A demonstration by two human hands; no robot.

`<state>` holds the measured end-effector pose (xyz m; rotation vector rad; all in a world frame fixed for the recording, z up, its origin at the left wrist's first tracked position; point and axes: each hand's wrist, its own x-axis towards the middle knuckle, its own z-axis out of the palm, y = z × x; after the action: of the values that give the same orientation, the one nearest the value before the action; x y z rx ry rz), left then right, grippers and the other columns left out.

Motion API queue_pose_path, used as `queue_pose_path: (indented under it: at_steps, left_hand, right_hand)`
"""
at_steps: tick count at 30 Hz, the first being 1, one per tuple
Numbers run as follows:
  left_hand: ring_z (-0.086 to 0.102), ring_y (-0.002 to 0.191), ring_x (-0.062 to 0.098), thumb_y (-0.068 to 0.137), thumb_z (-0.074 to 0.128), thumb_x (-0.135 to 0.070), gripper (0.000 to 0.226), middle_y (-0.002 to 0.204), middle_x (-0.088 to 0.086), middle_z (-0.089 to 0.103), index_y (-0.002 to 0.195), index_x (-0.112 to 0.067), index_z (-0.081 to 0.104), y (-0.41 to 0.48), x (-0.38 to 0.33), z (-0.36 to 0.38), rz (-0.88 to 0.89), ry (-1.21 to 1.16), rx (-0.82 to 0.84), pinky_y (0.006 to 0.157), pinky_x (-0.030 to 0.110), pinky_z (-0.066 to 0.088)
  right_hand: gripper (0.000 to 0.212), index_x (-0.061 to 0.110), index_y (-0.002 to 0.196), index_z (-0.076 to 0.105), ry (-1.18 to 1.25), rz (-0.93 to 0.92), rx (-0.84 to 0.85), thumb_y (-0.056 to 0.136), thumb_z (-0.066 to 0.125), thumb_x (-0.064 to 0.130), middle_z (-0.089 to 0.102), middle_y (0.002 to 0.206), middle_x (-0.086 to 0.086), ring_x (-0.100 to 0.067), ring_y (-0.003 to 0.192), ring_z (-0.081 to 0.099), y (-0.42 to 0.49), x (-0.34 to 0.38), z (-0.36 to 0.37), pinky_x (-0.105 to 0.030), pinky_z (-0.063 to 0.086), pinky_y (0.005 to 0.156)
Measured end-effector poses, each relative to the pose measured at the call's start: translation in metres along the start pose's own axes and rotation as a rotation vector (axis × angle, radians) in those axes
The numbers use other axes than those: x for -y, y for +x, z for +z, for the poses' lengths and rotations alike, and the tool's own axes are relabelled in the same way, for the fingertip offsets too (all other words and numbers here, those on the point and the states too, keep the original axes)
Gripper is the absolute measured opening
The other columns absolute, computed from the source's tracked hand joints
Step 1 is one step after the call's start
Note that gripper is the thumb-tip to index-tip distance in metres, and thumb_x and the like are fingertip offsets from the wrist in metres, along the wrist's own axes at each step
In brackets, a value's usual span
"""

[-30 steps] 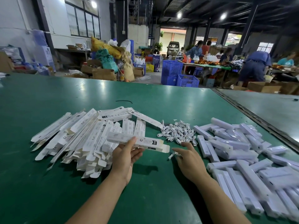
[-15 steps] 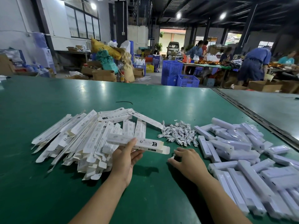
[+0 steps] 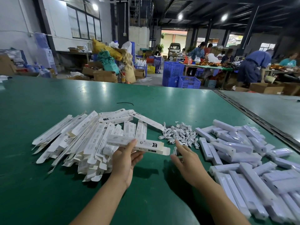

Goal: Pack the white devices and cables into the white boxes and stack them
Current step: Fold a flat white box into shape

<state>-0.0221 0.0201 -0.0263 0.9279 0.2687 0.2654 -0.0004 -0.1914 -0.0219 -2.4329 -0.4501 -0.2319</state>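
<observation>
The left hand (image 3: 128, 158) gripped an open-ended white box (image 3: 139, 144) just above the green surface (image 3: 146, 98), beside the heap of flat boxes (image 3: 81, 135). The right hand (image 3: 188, 161) pinched a small cable (image 3: 175, 149) between thumb and fingers, near the cable pile (image 3: 178, 133). White devices (image 3: 243, 159) lay heaped to the right.

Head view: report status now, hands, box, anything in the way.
Left hand holds one white box, open end rightward. Right hand at a loose cable, grip unclear. Nothing between cable and box end.
</observation>
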Motion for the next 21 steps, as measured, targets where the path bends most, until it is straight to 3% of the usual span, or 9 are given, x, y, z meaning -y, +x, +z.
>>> queue_pose_path:
  at_steps: [3,6,8,11,14,17,21]
  left_hand:
    - [0.074,0.073,0.021,0.091,0.068,-0.017,0.024,0.103,0.018,0.075,0.111,-0.005,0.065,0.0,0.0,0.001,0.017,0.003,0.004,0.055,0.023,0.057]
    - [0.074,0.071,0.02,0.091,0.068,-0.017,0.017,0.097,0.014,0.076,0.107,-0.01,0.066,0.0,0.0,0.002,0.039,0.015,-0.013,0.055,0.023,0.057]
    - [0.074,0.069,0.019,0.092,0.067,-0.016,0.009,0.092,0.01,0.077,0.101,-0.014,0.066,0.0,0.0,0.003,0.063,0.037,-0.014,0.054,0.023,0.056]
    - [0.073,0.069,0.017,0.093,0.067,-0.015,0.006,0.089,0.007,0.077,0.097,-0.018,0.066,-0.001,0.0,0.004,0.103,0.073,-0.012,0.055,0.023,0.055]
    - [0.073,0.072,0.017,0.093,0.066,-0.015,0.009,0.093,0.006,0.077,0.101,-0.019,0.067,-0.002,0.001,0.004,0.136,0.11,-0.011,0.055,0.022,0.054]
    - [0.073,0.073,0.015,0.094,0.066,-0.015,0.01,0.094,0.007,0.077,0.103,-0.02,0.066,-0.002,0.002,0.004,0.17,0.131,-0.012,0.055,0.021,0.054]
    - [0.073,0.083,0.022,0.094,0.066,-0.016,0.013,0.1,0.008,0.077,0.106,-0.019,0.067,-0.002,0.004,0.004,0.189,0.165,0.025,0.06,0.023,0.054]
  right_hand:
    - [0.059,0.023,0.154,0.02,0.123,-0.056,0.029,0.102,0.048,0.025,0.06,0.1,0.001,-0.018,0.091,0.058,-0.006,0.009,-0.002,-0.03,0.044,0.085]
    - [0.028,0.033,0.121,0.037,0.296,-0.037,-0.006,0.1,0.053,0.023,0.064,0.087,0.0,-0.019,0.082,0.065,-0.009,0.016,-0.005,-0.04,0.052,0.083]
    - [0.02,0.038,0.106,0.046,0.356,-0.028,-0.032,0.097,0.057,0.025,0.067,0.08,0.003,-0.015,0.075,0.064,-0.01,0.018,-0.006,-0.035,0.054,0.079]
    - [0.024,0.05,0.103,0.056,0.365,-0.044,-0.064,0.096,0.06,0.027,0.065,0.07,0.004,-0.005,0.067,0.062,-0.009,0.017,-0.007,-0.024,0.052,0.071]
    - [0.021,0.043,0.105,0.058,0.299,-0.067,-0.108,0.095,0.061,0.024,0.063,0.066,0.012,0.0,0.064,0.06,-0.008,0.015,-0.007,-0.011,0.044,0.061]
    - [0.019,0.04,0.091,0.055,0.264,-0.045,-0.161,0.093,0.065,0.024,0.066,0.072,0.021,0.002,0.063,0.06,-0.007,0.016,-0.008,-0.008,0.041,0.058]
    - [0.006,0.033,0.089,0.073,0.349,0.081,-0.144,0.087,0.073,0.027,0.067,0.061,0.011,0.0,0.052,0.053,-0.006,0.017,-0.005,-0.012,0.039,0.051]
